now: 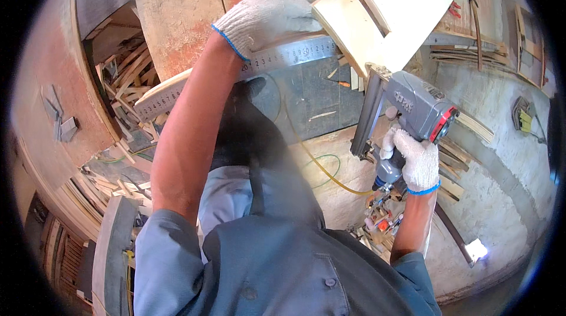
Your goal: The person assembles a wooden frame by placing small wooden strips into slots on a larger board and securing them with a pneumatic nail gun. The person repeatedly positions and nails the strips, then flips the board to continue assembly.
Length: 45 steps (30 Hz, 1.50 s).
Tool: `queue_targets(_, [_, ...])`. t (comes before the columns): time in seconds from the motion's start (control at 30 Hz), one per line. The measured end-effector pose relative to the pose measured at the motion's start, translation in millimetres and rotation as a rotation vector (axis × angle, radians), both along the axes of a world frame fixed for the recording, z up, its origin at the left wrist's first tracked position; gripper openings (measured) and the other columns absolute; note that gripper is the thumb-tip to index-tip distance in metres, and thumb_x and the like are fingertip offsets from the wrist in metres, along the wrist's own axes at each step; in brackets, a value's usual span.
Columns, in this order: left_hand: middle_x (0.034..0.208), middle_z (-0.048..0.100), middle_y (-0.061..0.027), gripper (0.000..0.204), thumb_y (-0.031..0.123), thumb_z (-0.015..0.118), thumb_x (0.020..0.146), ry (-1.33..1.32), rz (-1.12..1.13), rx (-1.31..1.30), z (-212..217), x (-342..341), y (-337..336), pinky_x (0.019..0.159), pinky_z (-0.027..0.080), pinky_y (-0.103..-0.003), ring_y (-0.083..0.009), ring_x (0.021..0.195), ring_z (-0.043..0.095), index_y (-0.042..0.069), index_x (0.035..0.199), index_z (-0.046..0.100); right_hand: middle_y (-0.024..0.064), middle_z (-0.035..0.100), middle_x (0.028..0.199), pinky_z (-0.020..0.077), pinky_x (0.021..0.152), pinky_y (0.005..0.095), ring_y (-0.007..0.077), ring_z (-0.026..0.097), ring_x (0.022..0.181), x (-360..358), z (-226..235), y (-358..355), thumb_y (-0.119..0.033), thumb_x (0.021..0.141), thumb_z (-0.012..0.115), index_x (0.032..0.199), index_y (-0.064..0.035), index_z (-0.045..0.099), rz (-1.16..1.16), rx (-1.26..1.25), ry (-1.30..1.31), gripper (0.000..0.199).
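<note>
My right hand [418, 159], in a white knit glove with a blue cuff, is wrapped round the handle of a grey nail gun [415, 103]. A red band rims the gun's end, and its long magazine [368, 115] points down. The gun's nose meets the lower edge of a pale wooden panel [407, 15]. My left hand [277, 12], gloved alike, grips the left end of that panel at a narrower board [348, 21]; its fingertips are partly hidden there. Under my left wrist, a steel ruler [295, 53] runs along the front edge of the worktable [177, 21].
A yellow air hose [318, 165] curves from the gun past my legs. Wood offcuts [127, 80] fill a gap at left, and more scraps [383, 227] lie on the floor. Wooden strips [454, 168] rest by the right wall. A bright lamp [476, 250] glows at lower right.
</note>
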<state>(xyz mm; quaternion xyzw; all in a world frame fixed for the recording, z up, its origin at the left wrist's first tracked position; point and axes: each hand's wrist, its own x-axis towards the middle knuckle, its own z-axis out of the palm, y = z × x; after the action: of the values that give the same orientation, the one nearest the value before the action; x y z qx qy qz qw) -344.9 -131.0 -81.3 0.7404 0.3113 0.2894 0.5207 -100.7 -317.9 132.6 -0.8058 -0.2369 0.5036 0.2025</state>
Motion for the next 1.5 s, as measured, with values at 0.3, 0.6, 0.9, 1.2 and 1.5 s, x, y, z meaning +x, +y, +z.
queue_targets(0.3, [0.133,0.071,-0.0118,0.042,0.020,0.065,0.105,-0.305,0.018,-0.421,-18.6,6.8,-5.7,0.102,0.058,-0.035,-0.0224,0.115,0.071,-0.002,0.140,0.066,0.0055,0.067,0.080,0.0507,0.064,0.0295,0.0140,0.063,0.070,-3.7,-1.8,-4.5,-0.006,0.094,0.066,0.127,0.0022,0.062,-0.046,0.024,0.019,0.035])
queue_targets(0.6, [0.130,0.072,-0.0103,0.042,0.022,0.067,0.104,-0.187,0.012,-0.311,-9.7,4.5,-6.1,0.104,0.056,-0.034,-0.0192,0.118,0.068,0.000,0.139,0.067,0.0053,0.067,0.079,0.0510,0.065,0.0293,0.0139,0.062,0.070,-1.0,-3.4,-6.5,-0.004,0.094,0.065,0.130,0.0035,0.061,-0.036,0.020,0.023,0.037])
queue_targets(0.9, [0.112,0.075,-0.0283,0.061,0.053,0.058,0.101,0.096,0.213,-0.603,30.5,19.2,-18.7,0.096,0.053,-0.043,-0.0394,0.107,0.072,-0.002,0.121,0.075,0.0067,0.066,0.077,0.0514,0.065,0.0304,0.0156,0.062,0.067,1.4,-5.9,-2.2,-0.009,0.093,0.065,0.127,0.0038,0.061,0.007,0.051,0.032,0.036])
queue_targets(1.2, [0.087,0.073,-0.0209,0.062,0.052,0.069,0.088,0.223,0.300,-0.686,44.9,33.9,-20.8,0.070,0.056,-0.043,-0.0289,0.079,0.071,-0.008,0.102,0.075,0.0083,0.066,0.077,0.0531,0.061,0.0325,0.0176,0.062,0.064,2.7,1.5,6.0,-0.010,0.091,0.066,0.124,0.0031,0.062,0.014,0.042,0.035,0.036])
queue_targets(1.5, [0.084,0.073,-0.0271,0.055,0.048,0.065,0.082,0.210,0.379,-0.717,45.1,36.1,-21.0,0.078,0.056,-0.046,-0.0399,0.081,0.073,-0.005,0.090,0.078,0.0070,0.066,0.074,0.0513,0.056,0.0303,0.0156,0.063,0.062,-14.2,42.3,103.7,-0.020,0.086,0.074,0.121,0.0054,0.067,0.283,-0.046,-0.031,0.044])
